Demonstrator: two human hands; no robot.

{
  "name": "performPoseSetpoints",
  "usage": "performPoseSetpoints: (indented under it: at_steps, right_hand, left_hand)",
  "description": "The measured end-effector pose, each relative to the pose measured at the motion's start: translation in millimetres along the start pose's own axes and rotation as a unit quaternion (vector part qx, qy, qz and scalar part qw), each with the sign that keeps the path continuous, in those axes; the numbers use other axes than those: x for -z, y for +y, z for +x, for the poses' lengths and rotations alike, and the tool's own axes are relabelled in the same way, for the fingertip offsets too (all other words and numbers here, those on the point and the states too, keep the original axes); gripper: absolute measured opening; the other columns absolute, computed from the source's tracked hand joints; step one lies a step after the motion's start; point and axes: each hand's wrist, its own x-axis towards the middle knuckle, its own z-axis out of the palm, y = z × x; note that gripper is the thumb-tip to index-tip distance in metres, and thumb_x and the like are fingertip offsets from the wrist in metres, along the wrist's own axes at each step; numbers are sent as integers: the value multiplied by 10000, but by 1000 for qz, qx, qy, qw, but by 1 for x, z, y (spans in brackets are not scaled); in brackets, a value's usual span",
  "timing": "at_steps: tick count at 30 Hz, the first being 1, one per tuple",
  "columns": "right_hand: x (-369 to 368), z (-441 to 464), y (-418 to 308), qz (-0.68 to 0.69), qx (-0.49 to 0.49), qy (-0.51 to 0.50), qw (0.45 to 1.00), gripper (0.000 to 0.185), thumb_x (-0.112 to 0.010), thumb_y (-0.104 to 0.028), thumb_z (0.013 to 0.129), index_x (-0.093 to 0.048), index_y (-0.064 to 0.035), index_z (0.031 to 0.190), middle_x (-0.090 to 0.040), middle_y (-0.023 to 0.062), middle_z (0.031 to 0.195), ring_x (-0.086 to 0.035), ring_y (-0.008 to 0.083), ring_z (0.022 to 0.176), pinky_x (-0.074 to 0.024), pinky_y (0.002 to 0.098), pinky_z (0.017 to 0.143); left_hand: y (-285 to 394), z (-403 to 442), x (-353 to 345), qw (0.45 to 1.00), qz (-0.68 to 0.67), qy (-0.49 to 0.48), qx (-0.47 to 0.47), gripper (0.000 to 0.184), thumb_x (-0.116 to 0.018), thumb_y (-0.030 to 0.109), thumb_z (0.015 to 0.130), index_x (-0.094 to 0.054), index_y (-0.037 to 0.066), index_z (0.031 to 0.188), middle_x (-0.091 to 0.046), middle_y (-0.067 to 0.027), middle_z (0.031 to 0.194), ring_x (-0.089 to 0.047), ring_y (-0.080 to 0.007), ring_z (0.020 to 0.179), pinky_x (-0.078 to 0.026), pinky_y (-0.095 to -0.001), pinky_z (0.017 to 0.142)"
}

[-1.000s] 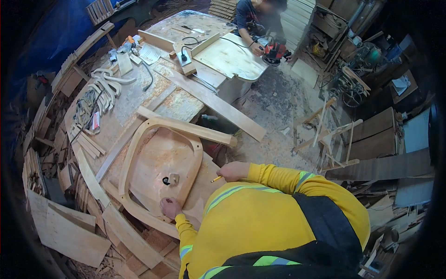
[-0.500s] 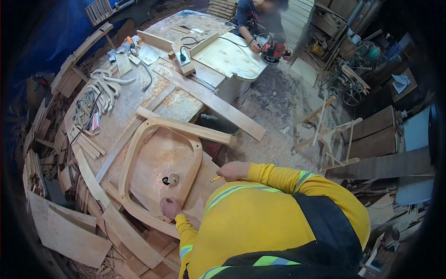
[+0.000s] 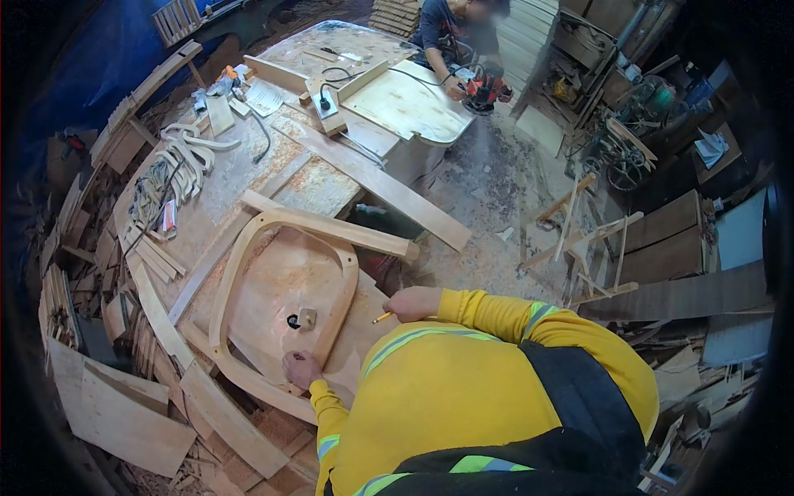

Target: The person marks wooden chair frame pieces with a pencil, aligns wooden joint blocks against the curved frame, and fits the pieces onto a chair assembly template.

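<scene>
A curved wooden frame [image 3: 222,304] with rounded corners lies on the bench, over a wooden panel. My left hand [image 3: 303,369] is closed at the frame's near corner, its fingers curled down; what lies under them is partly hidden. Just beyond that hand, inside the frame, sit a small wooden block [image 3: 307,319] and a small black object [image 3: 293,321] that I cannot make out. A yellow pencil [image 3: 382,317] is held in my right hand [image 3: 413,304], its tip pointing left, to the right of the frame.
Across the bench a person [image 3: 451,50] handles a red router [image 3: 482,89] at a pale board [image 3: 409,103]. A power strip [image 3: 327,107], a long plank [image 3: 389,186] and a pile of curved wooden pieces [image 3: 188,157] lie on the bench. Wood offcuts [image 3: 124,413] crowd the left floor.
The person across the bench has shifted the red router slightly. My two hands and the wooden frame stay almost as they were; the view has moved a little.
</scene>
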Motion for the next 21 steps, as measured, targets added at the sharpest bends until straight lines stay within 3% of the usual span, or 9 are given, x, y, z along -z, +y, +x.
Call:
performPoseSetpoints:
  at_steps: [21]
  right_hand:
    - [4,3,-4,-11,-17,-28,999,225,-562,-137,851,-660,-28,1021,-708,218,926,-693,422,890,-537,541,756]
  left_hand:
    - [1,0,5,1000,-5,0,-17,120,-626,159,809,-617,42,833,-633,-143,891,-602,-346,886,-483,-470,803]
